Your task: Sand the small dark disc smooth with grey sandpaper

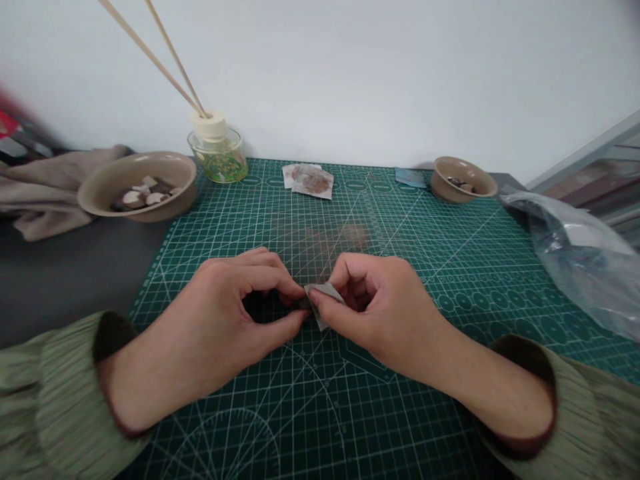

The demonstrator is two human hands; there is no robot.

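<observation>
Over the middle of the cutting mat, my left hand (235,310) pinches a small dark piece (300,303) between thumb and fingertips. Most of that piece is hidden by the fingers, so its shape cannot be made out. Against its right end, my right hand (377,300) presses a small folded piece of sandpaper (323,291), with the grey back showing and the thumb on top. Both hands are closed and their fingertips nearly meet. Brown dust (345,235) is smeared on the mat just beyond them.
The green cutting mat (400,427) covers most of the table. Two worn sandpaper squares (313,182) lie at the back, with a blue sheet (411,177) farther right. Bowls of small pieces stand left (173,170) and right (480,177). A reed diffuser (220,157), cloth (55,187) and plastic bag (585,253) flank them.
</observation>
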